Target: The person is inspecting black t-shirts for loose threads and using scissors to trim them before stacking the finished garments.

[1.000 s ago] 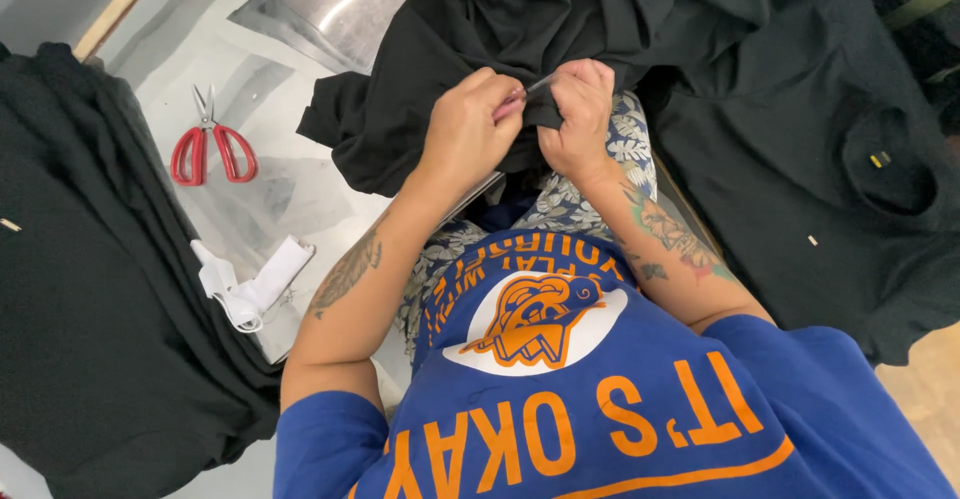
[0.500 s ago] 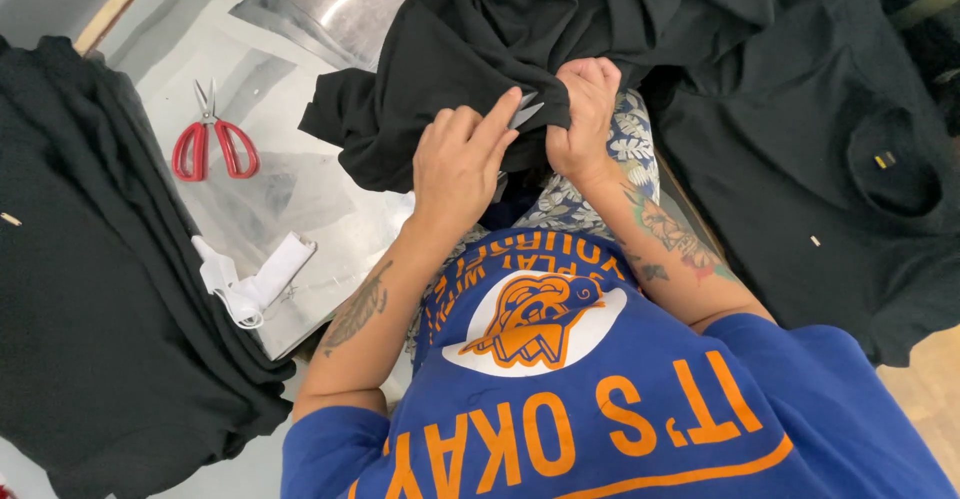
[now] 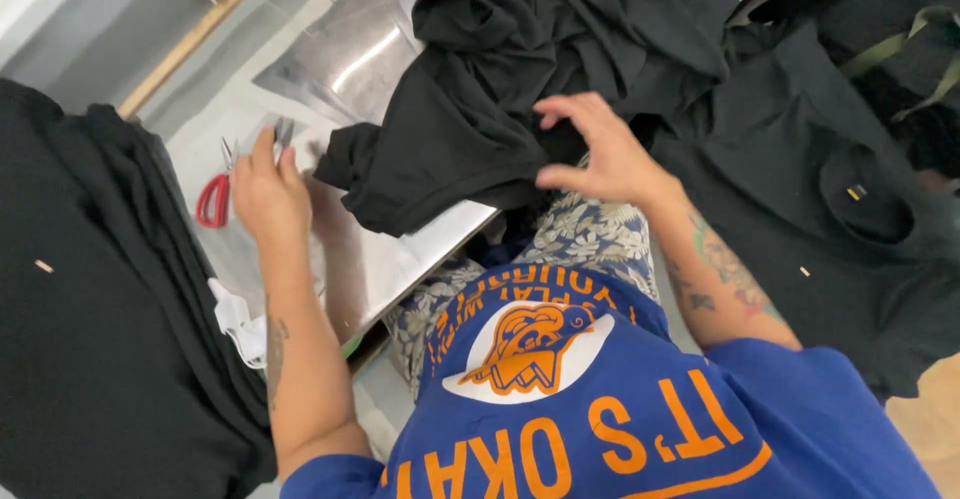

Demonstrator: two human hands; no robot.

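My left hand [image 3: 265,191] is stretched out to the left over the shiny metal table [image 3: 420,249]. It pinches a small grey piece [image 3: 284,130] at its fingertips, just beside the red-handled scissors [image 3: 211,201]. My right hand [image 3: 600,154] hovers with fingers apart over the near edge of a crumpled black garment [image 3: 470,129] that lies heaped on the table. Whether the right hand touches the cloth I cannot tell.
A stack of black garments [image 3: 90,339] lies at the left, with a white strip [image 3: 235,319] at its edge. More black clothing [image 3: 830,209] is spread at the right. My blue shirt with orange print [image 3: 600,409] and patterned shorts [image 3: 590,239] fill the foreground.
Both hands were together on the garment's edge. Now my left hand has swung left toward the scissors with the small grey piece, and my right hand has let go and opened.
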